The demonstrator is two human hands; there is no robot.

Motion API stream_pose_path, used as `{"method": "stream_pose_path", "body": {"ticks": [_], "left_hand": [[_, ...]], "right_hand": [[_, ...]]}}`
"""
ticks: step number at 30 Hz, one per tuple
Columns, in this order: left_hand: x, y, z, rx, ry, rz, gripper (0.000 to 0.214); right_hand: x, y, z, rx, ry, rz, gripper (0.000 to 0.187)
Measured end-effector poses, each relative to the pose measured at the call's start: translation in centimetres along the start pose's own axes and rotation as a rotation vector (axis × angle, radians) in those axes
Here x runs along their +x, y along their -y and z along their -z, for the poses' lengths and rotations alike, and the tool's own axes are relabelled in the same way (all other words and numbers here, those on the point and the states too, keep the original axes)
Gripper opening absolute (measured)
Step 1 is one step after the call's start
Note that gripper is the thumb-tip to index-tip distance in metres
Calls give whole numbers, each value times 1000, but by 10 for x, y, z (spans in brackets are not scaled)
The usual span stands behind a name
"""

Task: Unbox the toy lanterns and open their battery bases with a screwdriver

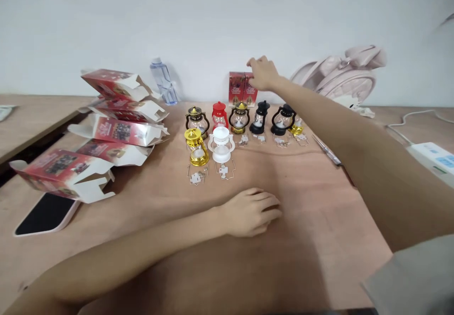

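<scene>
My left hand (252, 212) rests palm down on the table, its fingers loosely stretched, with nothing visible in it. At the back, my right hand (265, 74) hovers at the top of two small upright red boxes (237, 89). Its fingers are apart, and it partly covers the right box. In front of the boxes stand several miniature lanterns: a red lantern (220, 115), bronze lanterns (239, 118), black lanterns (260, 118), a gold lantern (197, 148) and a white lantern (222, 145). Wire pieces with small tags (224, 170) lie before them. My right forearm partly hides another gold lantern (297, 129).
Opened red boxes (122, 130) are piled at the left, beside a phone (48, 214). A clear bottle (163, 82) leans against the wall. A pink bag (345, 81), a slim metallic tool (326, 149) and a white device with a cable (434, 161) are at the right.
</scene>
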State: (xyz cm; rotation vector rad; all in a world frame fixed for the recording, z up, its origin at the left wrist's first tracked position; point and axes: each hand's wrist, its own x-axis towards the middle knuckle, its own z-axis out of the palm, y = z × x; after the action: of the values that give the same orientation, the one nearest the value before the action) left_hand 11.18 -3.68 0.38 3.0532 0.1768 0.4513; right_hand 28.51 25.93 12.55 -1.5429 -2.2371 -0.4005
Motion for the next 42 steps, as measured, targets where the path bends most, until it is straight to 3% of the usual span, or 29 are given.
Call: {"method": "stream_pose_path", "body": {"ticks": [5,9,13,18,22,25,28,31,34,38,42], "left_hand": [[-3,1,-3,-91,-24,64,29],[-4,-1,-4,-103,-6,73,29],[-5,0,-4,-125,7,76,30],[-5,2,-2,-287,-41,134,26],[-7,8,3,-703,-181,327,17],[-13,10,5,-1138,-403,586,23],[-22,8,8,-1416,-623,737,41],[-29,3,10,-1452,-830,812,51],[-29,-2,11,-1440,-952,884,51],[-27,-6,10,-1415,-1067,968,55],[-29,-5,10,-1381,-1012,986,58]], "right_hand": [[57,-8,-47,210,167,-120,75],[64,0,-65,189,167,-177,74],[47,19,-53,-27,86,-108,62],[18,33,-7,-28,-92,-25,73],[-35,40,46,250,-337,-92,65],[-114,56,73,563,-431,-149,58],[-205,81,70,1009,-410,-259,55],[-272,104,48,1327,-213,-423,53],[-299,120,38,1465,-160,-507,57],[-302,127,47,1449,-97,-403,64],[-307,120,39,1439,-29,-404,54]]}}
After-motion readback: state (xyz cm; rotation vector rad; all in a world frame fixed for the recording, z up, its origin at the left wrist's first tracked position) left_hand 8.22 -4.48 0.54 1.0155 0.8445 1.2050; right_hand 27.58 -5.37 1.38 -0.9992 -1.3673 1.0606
